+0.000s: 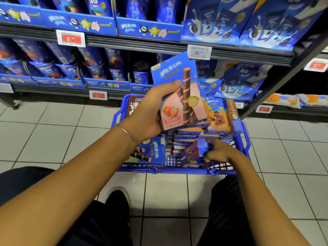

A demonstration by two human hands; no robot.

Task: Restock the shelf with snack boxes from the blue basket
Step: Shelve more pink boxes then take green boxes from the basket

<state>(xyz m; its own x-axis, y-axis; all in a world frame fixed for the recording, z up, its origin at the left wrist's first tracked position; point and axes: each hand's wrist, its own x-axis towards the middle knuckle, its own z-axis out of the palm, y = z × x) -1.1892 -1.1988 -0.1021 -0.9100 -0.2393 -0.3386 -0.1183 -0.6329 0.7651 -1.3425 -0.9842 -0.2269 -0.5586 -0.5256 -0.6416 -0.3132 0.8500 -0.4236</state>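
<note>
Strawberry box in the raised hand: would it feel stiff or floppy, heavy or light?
Probably stiff: the strawberry box shows flat faces and sharp edges in the left hand. Likely light, since one hand holds it up. Its glossy print may be slippery.

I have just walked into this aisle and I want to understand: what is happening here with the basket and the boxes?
A person is restocking a store shelf. The left hand grips strawberry snack boxes, raised above the blue basket on the floor. The right hand reaches down among the other boxes in the basket; it is blurred, so its grip is unclear. Many boxes are in the basket, so much is left to shelve.
</note>
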